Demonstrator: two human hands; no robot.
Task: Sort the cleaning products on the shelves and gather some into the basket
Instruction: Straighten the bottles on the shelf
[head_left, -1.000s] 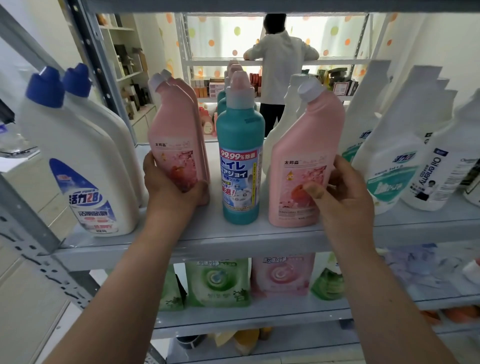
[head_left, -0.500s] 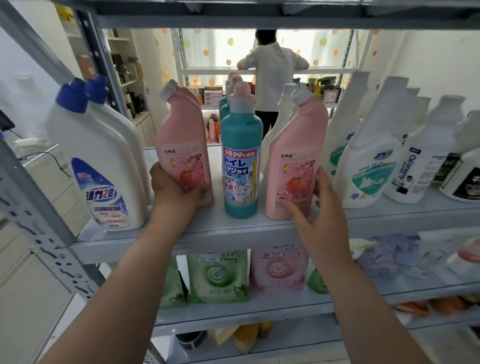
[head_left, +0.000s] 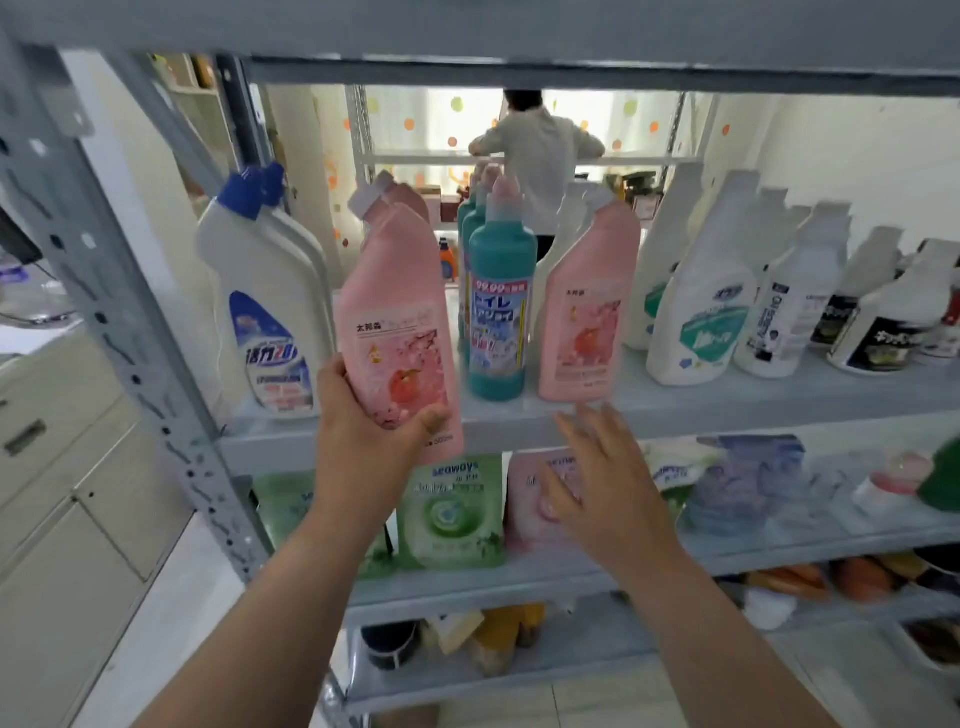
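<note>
The shelf (head_left: 727, 400) carries a teal bottle (head_left: 501, 312) and a standing pink bottle (head_left: 587, 312), both upright. The left hand (head_left: 363, 431) grips the held pink bottle (head_left: 395, 332), now lifted off the shelf and in front of its edge. The right hand (head_left: 602, 483), fingers spread, has left the standing pink bottle.

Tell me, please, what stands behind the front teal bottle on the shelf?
At least two more teal bottles with pink caps stand in line behind the front teal bottle; only their shoulders and caps show. Their labels and bases are covered, as is anything farther back.
</note>
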